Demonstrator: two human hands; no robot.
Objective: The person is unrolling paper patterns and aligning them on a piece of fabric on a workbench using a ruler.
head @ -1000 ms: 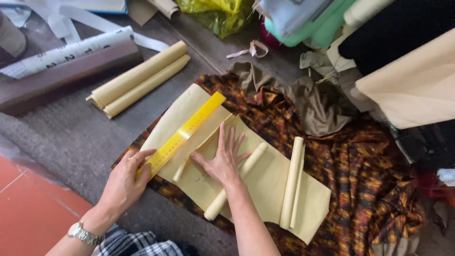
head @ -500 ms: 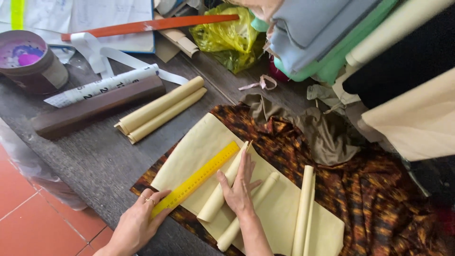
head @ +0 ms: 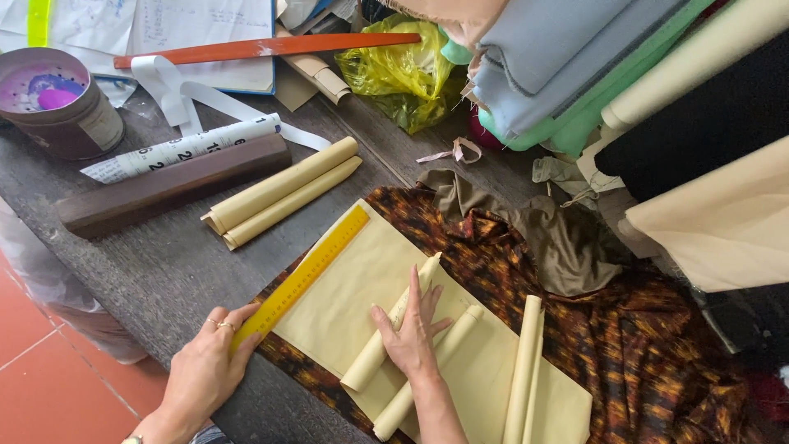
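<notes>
Shifted toward seven o'clock: my left hand [head: 205, 370], fingers flat, steadying yellow ruler [head: 304, 275]; my right hand [head: 411, 333], palm spread, pinning cream pattern paper [head: 362, 288] against curling.

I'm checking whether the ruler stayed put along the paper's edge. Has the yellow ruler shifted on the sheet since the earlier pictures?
No. The yellow ruler still lies along the same left edge of the cream paper sheet; only the camera moved.

Tailoring workshop, worktable seen from above.
Fabric bolts [head: 625, 90] are lying stacked beside a ruler [head: 306, 275], pattern paper [head: 386, 296] and patterned cloth [head: 657, 370].
</notes>
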